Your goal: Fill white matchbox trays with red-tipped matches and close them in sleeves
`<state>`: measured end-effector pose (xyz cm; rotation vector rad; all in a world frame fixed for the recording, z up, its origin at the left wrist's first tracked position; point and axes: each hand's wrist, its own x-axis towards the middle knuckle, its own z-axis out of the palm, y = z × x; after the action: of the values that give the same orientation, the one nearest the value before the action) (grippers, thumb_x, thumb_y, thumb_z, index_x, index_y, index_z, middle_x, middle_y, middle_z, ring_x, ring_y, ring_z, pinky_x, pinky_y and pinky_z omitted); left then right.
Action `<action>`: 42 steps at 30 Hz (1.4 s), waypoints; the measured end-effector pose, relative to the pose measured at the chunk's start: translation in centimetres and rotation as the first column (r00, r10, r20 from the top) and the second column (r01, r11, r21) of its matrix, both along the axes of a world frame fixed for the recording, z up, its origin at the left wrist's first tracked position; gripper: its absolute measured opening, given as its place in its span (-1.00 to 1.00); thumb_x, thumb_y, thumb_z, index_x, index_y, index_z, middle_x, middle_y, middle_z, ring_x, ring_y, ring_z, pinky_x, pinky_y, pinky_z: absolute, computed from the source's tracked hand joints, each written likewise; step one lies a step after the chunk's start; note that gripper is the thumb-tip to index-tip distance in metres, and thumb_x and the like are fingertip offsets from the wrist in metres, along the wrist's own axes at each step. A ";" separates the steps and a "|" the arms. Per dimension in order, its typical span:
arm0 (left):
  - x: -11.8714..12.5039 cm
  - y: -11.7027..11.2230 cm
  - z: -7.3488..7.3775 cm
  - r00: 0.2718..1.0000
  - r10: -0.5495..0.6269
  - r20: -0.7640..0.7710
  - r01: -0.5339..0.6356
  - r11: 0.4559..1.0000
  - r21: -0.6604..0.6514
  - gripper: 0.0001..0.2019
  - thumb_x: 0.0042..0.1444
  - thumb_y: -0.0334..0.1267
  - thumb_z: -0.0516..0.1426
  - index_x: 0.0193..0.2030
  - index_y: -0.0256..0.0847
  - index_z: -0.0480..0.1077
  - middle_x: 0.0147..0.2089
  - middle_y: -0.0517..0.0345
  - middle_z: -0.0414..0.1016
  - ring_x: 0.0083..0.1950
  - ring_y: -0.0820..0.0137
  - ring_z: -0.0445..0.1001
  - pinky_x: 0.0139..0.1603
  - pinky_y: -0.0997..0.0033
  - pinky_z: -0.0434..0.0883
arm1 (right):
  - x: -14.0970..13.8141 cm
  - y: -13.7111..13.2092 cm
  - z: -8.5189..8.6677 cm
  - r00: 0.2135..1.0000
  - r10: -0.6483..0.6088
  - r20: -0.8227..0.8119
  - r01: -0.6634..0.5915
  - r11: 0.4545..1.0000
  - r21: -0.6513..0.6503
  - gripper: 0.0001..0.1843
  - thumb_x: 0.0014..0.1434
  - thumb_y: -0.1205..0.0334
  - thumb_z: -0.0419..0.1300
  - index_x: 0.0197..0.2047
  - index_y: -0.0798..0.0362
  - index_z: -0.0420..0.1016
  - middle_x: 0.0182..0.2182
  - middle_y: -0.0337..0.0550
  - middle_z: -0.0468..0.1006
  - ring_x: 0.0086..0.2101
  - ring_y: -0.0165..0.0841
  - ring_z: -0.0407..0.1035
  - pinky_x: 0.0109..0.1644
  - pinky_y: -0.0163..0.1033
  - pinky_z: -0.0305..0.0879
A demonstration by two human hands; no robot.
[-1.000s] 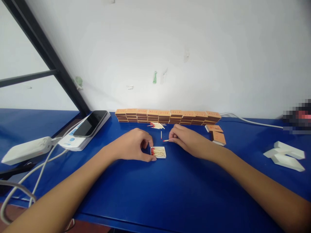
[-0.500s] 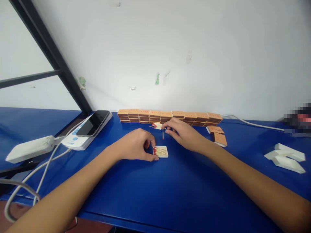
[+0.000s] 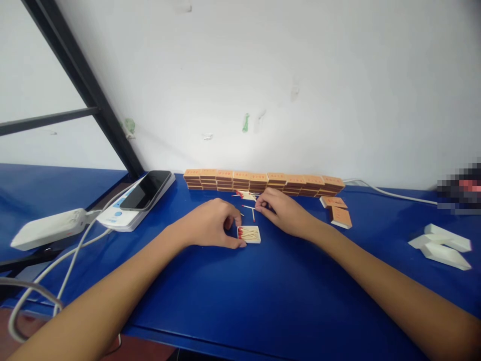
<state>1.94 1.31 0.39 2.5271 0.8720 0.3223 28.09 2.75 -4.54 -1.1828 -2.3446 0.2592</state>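
Observation:
A small white matchbox tray [image 3: 249, 234] filled with red-tipped matches lies on the blue table [image 3: 240, 296]. My left hand [image 3: 210, 225] is curled, with thumb and fingers pinching the tray's left end. My right hand [image 3: 280, 211] rests just behind the tray, its fingertips pinched on a match [image 3: 248, 206] that points left. Another loose match [image 3: 253, 215] lies between the hands. A little pile of loose matches [image 3: 246, 194] sits behind, against the boxes.
A long row of stacked orange matchboxes [image 3: 263, 181] lines the wall. Two more orange boxes [image 3: 340, 215] lie to the right. White empty trays [image 3: 443, 245] sit far right. At the left are a phone on a white device [image 3: 139, 198], a white adapter [image 3: 47, 228] and cables.
My right hand went back to the pile of matches and has drawn toward the tray again with a match pinched. The left hand has stayed on the tray.

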 end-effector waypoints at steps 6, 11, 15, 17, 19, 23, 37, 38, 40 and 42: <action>-0.1 -0.1 0.2 1.000 -0.008 0.007 0.009 1.000 -0.015 -0.67 -0.02 -0.03 0.44 -0.20 -0.19 0.63 -0.36 0.17 0.57 -0.39 0.42 0.48 -0.38 0.41 0.30 | -0.8 0.2 -0.2 0.999 0.027 -0.023 -0.027 0.999 -0.024 -0.89 0.45 0.25 0.10 -0.09 0.01 0.45 -0.15 -0.06 0.45 -0.11 -0.21 0.38 0.01 -0.08 0.36; -0.3 0.3 0.6 1.000 0.016 0.015 -0.015 0.999 -0.031 -0.60 0.11 0.13 0.38 -0.19 -0.20 0.63 -0.36 0.15 0.57 -0.38 0.42 0.48 -0.37 0.40 0.31 | -0.2 0.2 0.0 0.999 -0.025 0.037 0.026 0.999 -0.030 -0.84 0.44 0.30 0.04 -0.19 0.02 0.41 -0.17 -0.05 0.45 -0.14 -0.20 0.38 -0.04 -0.09 0.34; -0.7 1.5 0.0 0.994 0.110 0.009 -0.110 0.985 0.134 -0.77 0.37 -0.10 0.19 -0.11 -0.21 0.59 -0.30 0.12 0.58 -0.34 0.40 0.46 -0.28 0.38 0.33 | 0.7 -0.2 0.2 0.996 -0.047 0.079 0.050 0.998 -0.041 -0.80 0.45 0.32 -0.02 -0.21 0.02 0.38 -0.16 -0.01 0.45 -0.12 -0.18 0.38 -0.01 -0.06 0.34; -0.9 2.1 -0.6 0.991 0.134 -0.001 -0.131 0.965 0.229 -0.82 0.36 -0.21 0.17 -0.06 -0.23 0.57 -0.20 0.06 0.58 -0.24 0.35 0.50 -0.19 0.35 0.36 | 0.9 -0.5 0.2 0.996 -0.047 0.082 0.050 0.998 -0.037 -0.77 0.46 0.31 -0.05 -0.22 0.01 0.37 -0.16 -0.01 0.45 -0.13 -0.18 0.38 0.00 -0.05 0.34; -1.1 2.5 -1.0 0.991 0.132 -0.017 -0.123 0.955 0.268 -0.82 0.36 -0.25 0.15 -0.06 -0.23 0.57 -0.13 0.01 0.58 -0.16 0.32 0.51 -0.12 0.32 0.38 | 0.8 -0.6 0.1 0.997 -0.039 0.068 0.042 0.999 -0.033 -0.78 0.48 0.28 -0.05 -0.19 0.02 0.37 -0.16 -0.01 0.45 -0.12 -0.18 0.38 0.01 -0.03 0.34; -1.1 2.1 -0.3 0.995 0.095 -0.001 -0.093 0.971 0.219 -0.77 0.38 -0.15 0.15 -0.11 -0.22 0.59 -0.19 0.04 0.59 -0.21 0.34 0.50 -0.15 0.32 0.38 | 0.5 -0.7 0.0 0.999 -0.013 0.039 0.016 0.997 -0.071 -0.85 0.47 0.18 0.08 -0.15 0.01 0.40 -0.15 -0.04 0.46 -0.10 -0.17 0.38 0.03 -0.04 0.35; -0.3 0.1 0.6 0.999 -0.032 0.015 0.032 0.999 -0.027 -0.65 -0.07 -0.04 0.47 -0.20 -0.17 0.63 -0.34 0.21 0.52 -0.34 0.43 0.44 -0.34 0.40 0.31 | -2.8 -6.1 2.9 0.999 0.035 -0.039 -0.042 0.983 -0.180 -0.83 0.47 0.28 0.09 -0.21 0.00 0.41 -0.21 -0.10 0.49 -0.18 -0.24 0.36 -0.10 -0.13 0.29; -0.2 0.1 0.5 0.999 -0.028 0.023 0.029 0.999 -0.030 -0.67 -0.07 -0.07 0.47 -0.21 -0.18 0.63 -0.34 0.21 0.52 -0.34 0.43 0.44 -0.34 0.40 0.31 | -3.2 -6.5 2.9 0.998 0.040 -0.041 -0.047 0.981 -0.188 -0.84 0.47 0.28 0.10 -0.22 0.00 0.42 -0.21 -0.11 0.49 -0.19 -0.25 0.37 -0.10 -0.13 0.28; -0.2 0.1 0.5 0.999 -0.016 0.035 0.017 0.999 -0.030 -0.70 -0.07 -0.12 0.46 -0.22 -0.19 0.63 -0.35 0.21 0.52 -0.35 0.44 0.44 -0.35 0.40 0.31 | -3.5 -7.0 2.9 0.998 0.052 -0.046 -0.060 0.980 -0.192 -0.85 0.45 0.29 0.15 -0.22 0.01 0.45 -0.22 -0.13 0.49 -0.19 -0.26 0.37 -0.10 -0.14 0.27; -0.1 0.0 0.5 0.999 -0.010 0.037 0.011 1.000 -0.023 -0.71 -0.07 -0.13 0.45 -0.23 -0.19 0.63 -0.35 0.21 0.52 -0.36 0.44 0.43 -0.36 0.40 0.31 | -3.4 -6.7 2.7 0.996 0.064 -0.065 -0.075 0.981 -0.181 -0.86 0.44 0.31 0.16 -0.22 0.00 0.48 -0.23 -0.15 0.49 -0.20 -0.28 0.37 -0.11 -0.16 0.28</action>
<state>1.81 1.36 0.91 2.4956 0.8430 0.3516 24.68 -3.97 -1.81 -1.1611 -2.3530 0.5376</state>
